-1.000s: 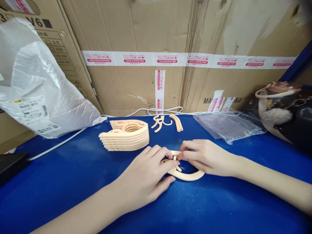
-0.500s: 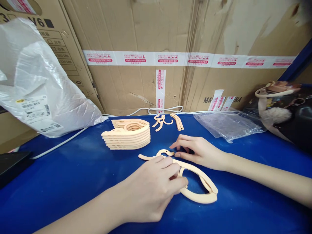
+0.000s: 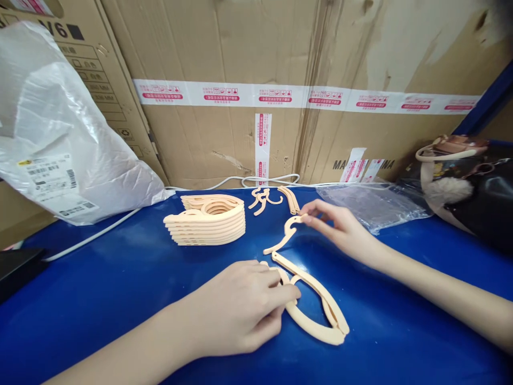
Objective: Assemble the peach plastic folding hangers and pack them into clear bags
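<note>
On the blue tabletop, my left hand point(image 3: 250, 305) is closed on the near side of a cream folding hanger body point(image 3: 316, 332), which lies partly under the fingers. The body's long arm point(image 3: 306, 277) curves away to the right. Between thumb and fingers of my right hand point(image 3: 340, 227) is the tip of a loose cream hanger hook point(image 3: 286, 235), held just beyond the hanger body and apart from it. Behind my left hand stands a stack of folded cream hangers point(image 3: 206, 227). Several small hooks point(image 3: 262, 200) and a few curved strips point(image 3: 289, 199) lie at the back.
A clear plastic bag point(image 3: 372, 206) lies at the back right, beside a black handbag point(image 3: 476, 198). At the left stands a white plastic parcel point(image 3: 76, 139), with a dark object point(image 3: 22, 272) below it. Cardboard boxes point(image 3: 224, 53) and a white cable point(image 3: 224, 184) line the back.
My right hand has gripped the hook and moved it up and right, off the hanger body. My left hand and the hanger body have shifted slightly toward me and left.
</note>
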A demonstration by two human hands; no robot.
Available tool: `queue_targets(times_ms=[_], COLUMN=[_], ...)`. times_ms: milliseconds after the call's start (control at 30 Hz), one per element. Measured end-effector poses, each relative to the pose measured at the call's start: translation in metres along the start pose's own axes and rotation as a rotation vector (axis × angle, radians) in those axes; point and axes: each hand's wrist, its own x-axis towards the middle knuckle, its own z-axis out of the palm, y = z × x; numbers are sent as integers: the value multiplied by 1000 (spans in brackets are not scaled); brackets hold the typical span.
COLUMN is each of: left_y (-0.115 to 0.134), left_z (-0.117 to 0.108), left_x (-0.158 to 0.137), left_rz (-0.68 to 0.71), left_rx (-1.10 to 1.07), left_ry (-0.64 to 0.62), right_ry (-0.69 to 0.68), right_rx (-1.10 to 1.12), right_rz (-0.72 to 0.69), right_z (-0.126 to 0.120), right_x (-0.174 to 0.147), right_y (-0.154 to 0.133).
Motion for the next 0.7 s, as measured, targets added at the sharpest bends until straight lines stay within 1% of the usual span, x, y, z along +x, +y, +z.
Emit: queue_targets(times_ms=[100,167,233,267,367,500,633,700], left_y=[-3,-5,-6,-6,-8,-9,-7,-5], left_z=[-1,-1,0,0,3,6,6,7], left_x=[0,0,0,0,1,2,4,5], left_rz=[-54,-98,-140,-157,-206,-249,-258,-241], left_rx=[22,52,84,97,135,210,375,431], left_ry=[3,37,78,98,139,161,184,200], right_ry=[145,209,226,213,99,-39,-193,-281], right_rx=[180,242,257,243,98,-153,-340,-414], right_rz=[51,64,67,70,54,-63,-59,-89], right_z=[-8,-10,-9,-9,-7,-5,-2,-1], right_x=[3,3,2,0,-5,-9,-10,-11], right_y=[3,4,4,5,5,1,-4,-6])
